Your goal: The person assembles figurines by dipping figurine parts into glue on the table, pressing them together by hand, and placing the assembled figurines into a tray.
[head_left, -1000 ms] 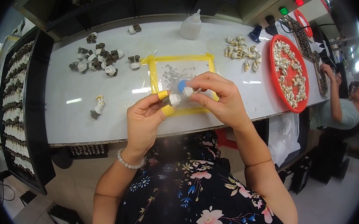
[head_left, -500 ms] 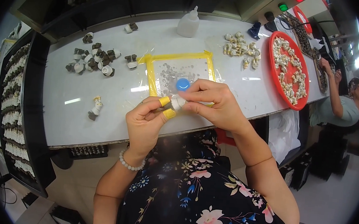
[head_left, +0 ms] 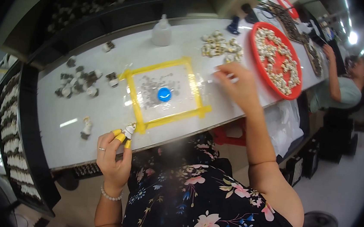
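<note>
My left hand [head_left: 115, 154], with yellow covers on its fingertips, pinches a small white and dark part [head_left: 129, 130] at the near edge of the white table [head_left: 104, 106]. Far out to the right, my right hand [head_left: 237, 84] hovers with fingers apart, next to a pile of small beige parts [head_left: 220, 48]; I cannot tell whether it holds anything. Between the hands lies a clear sheet framed in yellow tape [head_left: 164, 95] with a blue cap [head_left: 164, 94] at its middle.
A red tray [head_left: 276, 61] full of beige parts sits at the right. A white squeeze bottle [head_left: 161, 31] stands at the back. Dark and white parts [head_left: 78, 83] are scattered at the left, one [head_left: 86, 127] alone. Another person [head_left: 340, 84] works far right.
The hands have parted: my left hand drew back to the table's near edge with the small part, my right hand reached out right toward the beige pile. The blue cap now lies uncovered.
</note>
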Demonstrator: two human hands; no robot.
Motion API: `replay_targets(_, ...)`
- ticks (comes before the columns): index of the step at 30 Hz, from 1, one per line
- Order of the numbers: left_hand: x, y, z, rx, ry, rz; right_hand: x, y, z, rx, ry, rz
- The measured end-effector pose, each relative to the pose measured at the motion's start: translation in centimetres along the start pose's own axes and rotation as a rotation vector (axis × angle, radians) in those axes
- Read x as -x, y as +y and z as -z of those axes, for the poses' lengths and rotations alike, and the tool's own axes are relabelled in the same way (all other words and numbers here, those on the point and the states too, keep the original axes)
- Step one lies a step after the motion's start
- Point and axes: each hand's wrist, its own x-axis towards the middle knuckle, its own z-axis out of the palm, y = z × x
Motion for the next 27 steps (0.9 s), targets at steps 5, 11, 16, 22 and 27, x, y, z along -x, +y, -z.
replay_targets(5, 1.0, -1.5, 1.3, -0.216, 0.098, -0.009, -0.7, 1.9, 1.6, 0.336, 0.164, -0.131)
replay_targets(11, 1.6, -1.7, 1.7, -0.36, 0.18, 0.056, -1.4, 2.9, 0.1, 0.362, 0.122, -0.038)
replay_targets(16, 0.8, -2.9, 2.3, -0.389, 0.225, 0.09, 0.2, 1.2, -0.5, -0.212, -0.06, -0.182)
replay_targets(22, 0.5, -3.0, 2.6, -0.366, 0.209, 0.068, 0.9, 0.4, -1.0, -0.123, -0.112, -0.048)
replay_targets(27, 0.7, -3.0, 2.2, -0.353, 0.189, -0.026, 1.2, 0.0, -1.1, -0.023, -0.104, -0.041)
